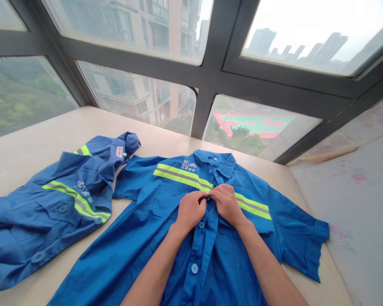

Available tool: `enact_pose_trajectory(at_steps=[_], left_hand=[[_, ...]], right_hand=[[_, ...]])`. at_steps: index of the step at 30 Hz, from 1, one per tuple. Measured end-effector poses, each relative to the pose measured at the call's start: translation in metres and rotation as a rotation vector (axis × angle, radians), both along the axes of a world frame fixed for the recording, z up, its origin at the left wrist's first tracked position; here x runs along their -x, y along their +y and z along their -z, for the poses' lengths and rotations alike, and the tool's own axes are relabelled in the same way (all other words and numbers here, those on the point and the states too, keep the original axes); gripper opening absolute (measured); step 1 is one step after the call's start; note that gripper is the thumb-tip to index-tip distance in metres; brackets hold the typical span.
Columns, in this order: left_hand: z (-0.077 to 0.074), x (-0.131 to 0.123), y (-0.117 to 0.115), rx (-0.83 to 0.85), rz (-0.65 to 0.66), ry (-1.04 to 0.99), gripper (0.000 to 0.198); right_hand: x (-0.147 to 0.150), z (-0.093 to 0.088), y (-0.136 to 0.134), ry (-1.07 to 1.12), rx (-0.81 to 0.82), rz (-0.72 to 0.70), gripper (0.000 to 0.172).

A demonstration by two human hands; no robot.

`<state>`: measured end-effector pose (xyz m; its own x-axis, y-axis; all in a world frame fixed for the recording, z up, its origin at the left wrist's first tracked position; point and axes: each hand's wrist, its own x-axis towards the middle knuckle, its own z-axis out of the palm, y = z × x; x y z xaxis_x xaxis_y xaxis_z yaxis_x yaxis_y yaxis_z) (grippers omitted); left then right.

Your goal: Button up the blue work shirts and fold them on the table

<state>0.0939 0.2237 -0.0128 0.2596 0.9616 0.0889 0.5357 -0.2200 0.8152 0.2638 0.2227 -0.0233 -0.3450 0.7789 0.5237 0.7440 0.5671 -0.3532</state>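
A blue short-sleeved work shirt (166, 221) with yellow-green reflective stripes lies flat, front up, on a beige sill-like surface (32, 144). My left hand (191, 210) and my right hand (226, 203) meet at the shirt's button placket, just below the collar. Both hands are closed in a pinch on the placket fabric at chest height, fingertips touching. Two buttons show lower down the placket, beneath my hands.
A second blue shirt (57, 204) of the same kind lies crumpled to the left. Large dark-framed windows (207, 76) rise right behind the surface. On the right, a lower pale floor or ledge (354, 204) with pink marks runs alongside.
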Motion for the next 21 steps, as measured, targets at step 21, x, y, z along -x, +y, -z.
enact_pose_trajectory(at_steps=[21], left_hand=[[-0.0006, -0.0067, 0.0011, 0.069, -0.064, 0.001, 0.027]], right_hand=[[-0.0037, -0.0038, -0.0064, 0.027, -0.136, 0.056, 0.01]])
